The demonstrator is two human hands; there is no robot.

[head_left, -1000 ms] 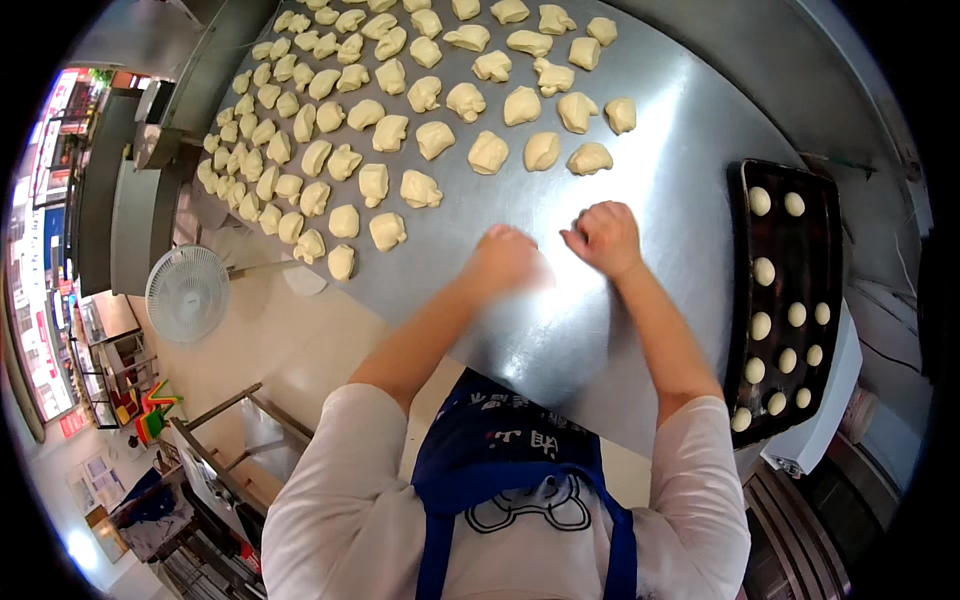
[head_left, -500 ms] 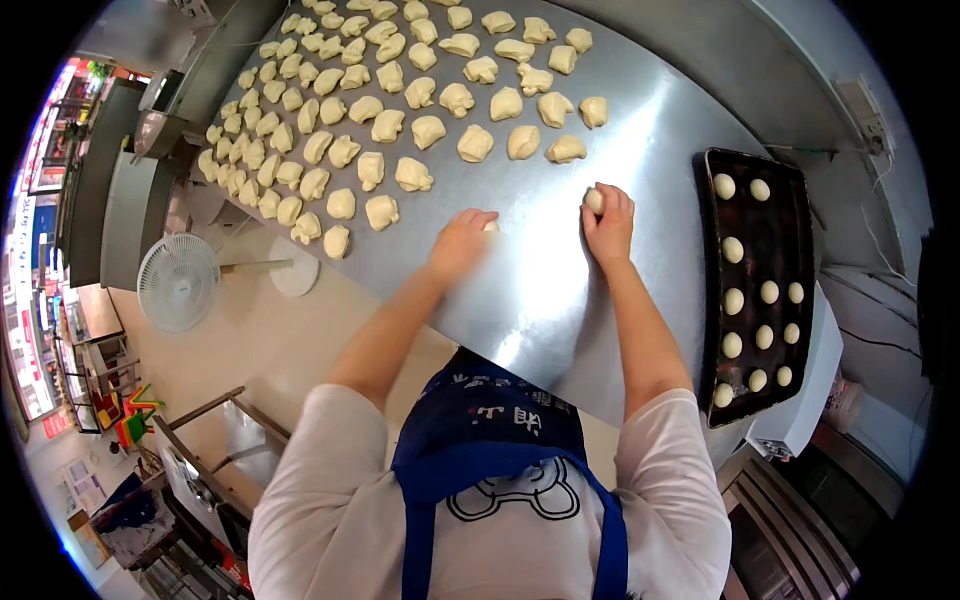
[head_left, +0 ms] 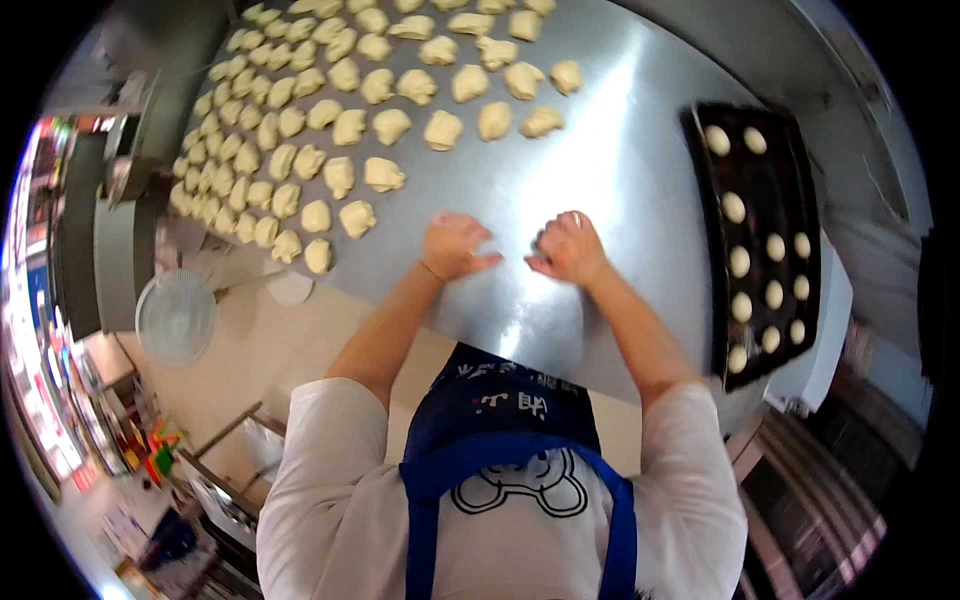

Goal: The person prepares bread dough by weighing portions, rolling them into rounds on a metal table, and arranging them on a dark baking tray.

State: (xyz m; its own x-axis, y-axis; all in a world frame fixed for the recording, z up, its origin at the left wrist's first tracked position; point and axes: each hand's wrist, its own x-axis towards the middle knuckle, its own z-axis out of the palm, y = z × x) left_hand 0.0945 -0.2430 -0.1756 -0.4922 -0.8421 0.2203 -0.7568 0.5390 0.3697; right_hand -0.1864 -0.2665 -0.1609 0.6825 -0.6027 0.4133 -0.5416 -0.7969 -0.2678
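My left hand (head_left: 458,246) is curled palm-down over the steel table (head_left: 640,190), its thumb pointing towards the right hand. Opposite it, a short gap away, my right hand (head_left: 567,248) is bent into a loose fist with the thumb turned inward. Whatever lies beneath either palm is hidden by the fingers. Many rough pieces of pale dough, one of them a lump (head_left: 384,174) beyond my left hand, are spread over the table's left and far parts. Smooth dough balls (head_left: 733,207) sit in loose rows on a dark baking tray (head_left: 758,178) at the right.
A white fan (head_left: 176,316) stands on the floor past the table's left edge. Shelving and a metal-framed rack (head_left: 230,430) are farther left. A grey wall (head_left: 850,130) runs behind the tray, and a white box-like surface (head_left: 832,330) shows beneath the tray's right side.
Both hands have come closer together, the right one moving left and nearer to me. The dough ball seen in the right hand is now covered. The whole view has shifted a little.
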